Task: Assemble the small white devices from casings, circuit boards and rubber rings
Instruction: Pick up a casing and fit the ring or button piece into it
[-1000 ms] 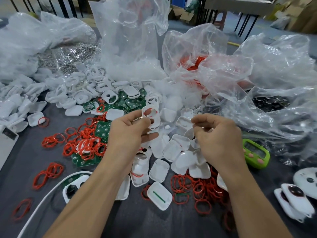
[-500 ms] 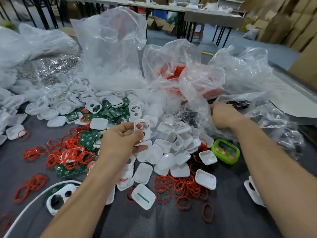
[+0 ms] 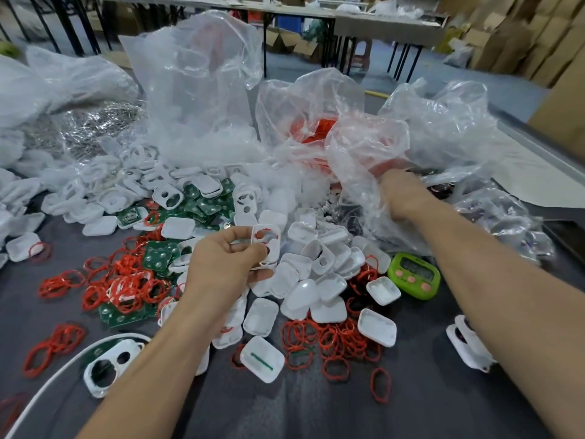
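My left hand (image 3: 224, 264) holds a white casing (image 3: 266, 245) with two round holes and a red rubber ring inside, raised over the pile. My right hand (image 3: 402, 194) reaches far right into a clear plastic bag (image 3: 443, 147) of small dark parts; its fingers are hidden by the plastic. White casing shells (image 3: 316, 280) lie heaped at the centre. Green circuit boards (image 3: 158, 258) and red rubber rings (image 3: 335, 340) are scattered around them on the grey table (image 3: 316, 413).
A green digital timer (image 3: 416, 275) lies right of the pile. Clear bags (image 3: 196, 90) of white parts and red rings (image 3: 316, 131) stand behind. A finished white device (image 3: 107, 369) lies near left, and others (image 3: 468, 343) sit under my right forearm.
My right hand left the casing at the centre and reached up and right into the plastic bag. My left hand kept the casing, almost still. The camera tilted upward.
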`<state>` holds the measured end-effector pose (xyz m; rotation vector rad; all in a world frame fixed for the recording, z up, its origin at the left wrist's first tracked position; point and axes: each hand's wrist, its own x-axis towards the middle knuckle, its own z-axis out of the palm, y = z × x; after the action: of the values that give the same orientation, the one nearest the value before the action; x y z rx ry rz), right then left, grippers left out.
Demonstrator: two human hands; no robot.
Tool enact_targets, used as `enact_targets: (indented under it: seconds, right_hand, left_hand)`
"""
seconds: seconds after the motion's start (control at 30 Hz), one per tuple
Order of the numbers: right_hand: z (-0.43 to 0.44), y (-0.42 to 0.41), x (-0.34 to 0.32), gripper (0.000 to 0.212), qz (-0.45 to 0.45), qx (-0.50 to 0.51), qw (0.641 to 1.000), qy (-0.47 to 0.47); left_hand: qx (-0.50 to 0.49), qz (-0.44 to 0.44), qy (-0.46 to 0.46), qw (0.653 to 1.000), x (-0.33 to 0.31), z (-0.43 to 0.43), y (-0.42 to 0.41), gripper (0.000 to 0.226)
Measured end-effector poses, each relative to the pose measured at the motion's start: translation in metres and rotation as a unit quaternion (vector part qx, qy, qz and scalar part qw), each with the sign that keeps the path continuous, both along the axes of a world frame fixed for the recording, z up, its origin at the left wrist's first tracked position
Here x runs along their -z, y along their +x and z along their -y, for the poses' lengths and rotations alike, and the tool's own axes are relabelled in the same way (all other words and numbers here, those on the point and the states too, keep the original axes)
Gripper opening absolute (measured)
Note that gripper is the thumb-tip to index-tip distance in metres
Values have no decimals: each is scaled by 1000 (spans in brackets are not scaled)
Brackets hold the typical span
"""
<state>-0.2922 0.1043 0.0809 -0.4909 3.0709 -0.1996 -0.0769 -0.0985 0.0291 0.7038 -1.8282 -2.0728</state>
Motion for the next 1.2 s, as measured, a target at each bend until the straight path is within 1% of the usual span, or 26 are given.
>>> enact_targets:
  seconds: [0.07, 0.1, 0.17, 0.2, 0.23, 0.3, 0.37, 0.43, 0.5, 0.57, 0.6, 0.7, 0.77, 0.83, 0.9, 1.0, 1.07, 1.2]
  right_hand:
    - [-2, 1, 1, 20, -24, 36, 996, -74]
    - [-5, 4, -2, 21, -51, 55, 988, -133]
    - [-10, 18, -11, 21, -117, 68, 958, -252]
    - [-10, 31, -15, 18, -131, 62, 937, -319]
    - [-6, 48, -18, 15, -122, 50, 911, -392]
    - [7, 84, -17, 16, -35, 21, 848, -528]
    - [23, 116, -6, 16, 57, -1, 797, -601]
    - [36, 137, 8, 18, 132, -12, 764, -632]
    - [45, 147, 20, 25, 203, -4, 722, -662]
    - [47, 150, 28, 30, 252, 11, 686, -683]
    - [47, 150, 30, 30, 266, 17, 675, -688]
    - [44, 153, 35, 22, 275, 26, 674, -685]
    - [43, 154, 34, 24, 266, 32, 674, -689]
    - [42, 155, 33, 24, 250, 15, 682, -687]
    - [43, 157, 33, 19, 225, -17, 704, -673]
    - [46, 160, 36, 21, 161, -51, 755, -634]
    - [48, 161, 38, 22, 120, -52, 785, -605]
    - [49, 162, 40, 25, 62, -35, 808, -585]
  left_hand:
    - [1, -6, 4, 1000, 0, 0, 0, 16]
    - [3, -9, 7, 1000, -1, 0, 1, 16]
    - [4, -18, 16, 1000, -2, -1, 1, 17]
    - [3, -23, 19, 1000, -3, -2, 2, 17]
    - [2, -28, 19, 999, -4, -3, 3, 17]
    - [-1, -34, 8, 999, -6, -5, 5, 15]
    - [-2, -37, -6, 999, -8, -7, 7, 17]
    - [-2, -42, -34, 999, -8, -9, 10, 22]
    - [0, -47, -59, 997, -8, -10, 11, 24]
    - [5, -49, -69, 996, -8, -12, 12, 23]
    - [6, -47, -75, 996, -9, -13, 11, 23]
    - [-3, -42, -106, 993, -7, -13, 11, 22]
    - [-17, -41, -131, 990, -7, -10, 13, 23]
    - [-21, -43, -132, 990, -6, -7, 14, 17]
    - [-12, -46, -126, 991, -7, -4, 13, 13]
    - [3, -47, -114, 992, -8, -1, 13, 14]
    - [14, -48, -99, 994, -8, 0, 13, 12]
    - [30, -40, -118, 992, -8, -2, 13, 15]
